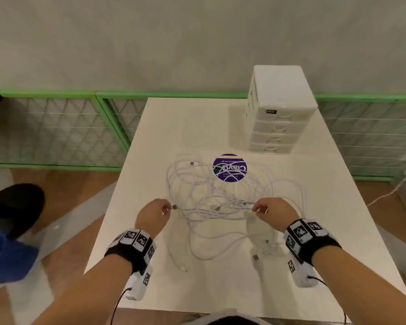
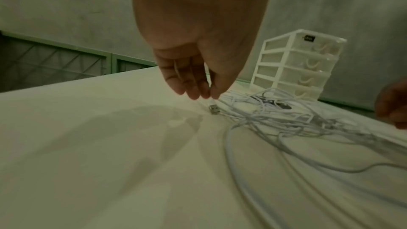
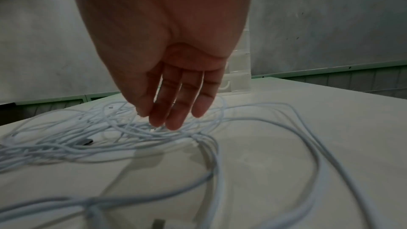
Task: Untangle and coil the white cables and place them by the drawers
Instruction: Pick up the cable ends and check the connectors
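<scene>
Loose loops of the thin white cables point(image 1: 220, 202) lie tangled on the pale tabletop point(image 1: 326, 207), spread between the two hands and reaching beyond the fingertips over a round purple sticker point(image 1: 229, 167). At the left hand point(image 1: 154, 215), thumb and forefinger pinch one cable just behind its metal USB plug point(image 2: 213, 109), which hangs below the fingertips close over the tabletop. On the other side, the right hand point(image 1: 273, 211) pinches a strand at its fingertips, as the head view shows it; the other fingers hang nearly straight over the heap. To do this well, I judge the plug end should be followed back through each crossing with slack kept in the loops, since pulling apart would likely tighten the knots. Well beyond both hands stands the white plastic drawer unit point(image 1: 279, 109).
</scene>
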